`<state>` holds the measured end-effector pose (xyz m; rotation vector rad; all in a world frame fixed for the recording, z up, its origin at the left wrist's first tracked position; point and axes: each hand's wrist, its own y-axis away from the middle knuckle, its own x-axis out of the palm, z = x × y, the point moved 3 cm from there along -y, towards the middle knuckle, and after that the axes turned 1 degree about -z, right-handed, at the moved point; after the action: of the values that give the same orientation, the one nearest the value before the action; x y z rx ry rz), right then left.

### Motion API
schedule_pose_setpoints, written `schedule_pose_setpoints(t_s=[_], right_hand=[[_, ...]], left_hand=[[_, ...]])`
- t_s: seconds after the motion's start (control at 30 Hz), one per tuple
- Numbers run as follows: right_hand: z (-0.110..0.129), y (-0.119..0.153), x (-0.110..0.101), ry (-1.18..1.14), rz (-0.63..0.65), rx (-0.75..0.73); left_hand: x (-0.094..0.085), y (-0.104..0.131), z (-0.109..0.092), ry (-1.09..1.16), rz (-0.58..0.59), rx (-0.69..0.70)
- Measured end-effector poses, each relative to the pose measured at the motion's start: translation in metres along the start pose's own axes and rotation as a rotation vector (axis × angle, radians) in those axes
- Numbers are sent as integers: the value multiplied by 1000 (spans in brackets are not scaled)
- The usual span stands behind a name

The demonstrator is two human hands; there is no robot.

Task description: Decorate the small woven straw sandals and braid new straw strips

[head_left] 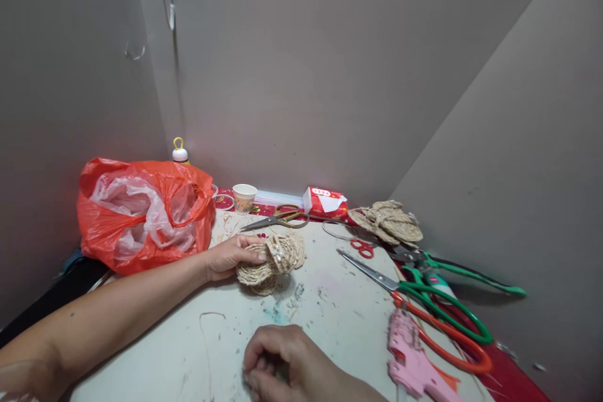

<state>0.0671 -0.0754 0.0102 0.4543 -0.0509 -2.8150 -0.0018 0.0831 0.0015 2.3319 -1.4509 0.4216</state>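
Note:
My left hand is closed on a woven straw-rope piece with rounded, coiled lobes and a shiny strip across its middle. The thumb lies over its near side, and the other fingers are mostly hidden behind it. My right hand is low in the view, just in front of the piece and apart from it. Its fingers are curled in towards the thumb; whether anything small is pinched there is hidden. A thin loose strand lies on the white board left of my right hand.
A red plastic bag stands left, with a paper cup, brass-handled scissors and a tissue pack behind. Along the right are more straw pieces, small red scissors, green-handled pliers, large shears and a pink glue gun.

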Motion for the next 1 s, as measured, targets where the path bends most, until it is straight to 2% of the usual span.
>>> schedule_pose_setpoints(t_s=[0.13,0.3,0.63,1.0], right_hand=[[3,0,-3,32,-75,-156],[4,1,-4,75,-66,-275],[1,3,-5,42,-24,-261],[-1,6,-1,6,27,-132]], left_hand=[[4,0,0,-16,-11,22],[3,-2,2,-8,-5,58],[1,-2,3,-73,-85,117],[1,-3,-1,-124,-232,295]])
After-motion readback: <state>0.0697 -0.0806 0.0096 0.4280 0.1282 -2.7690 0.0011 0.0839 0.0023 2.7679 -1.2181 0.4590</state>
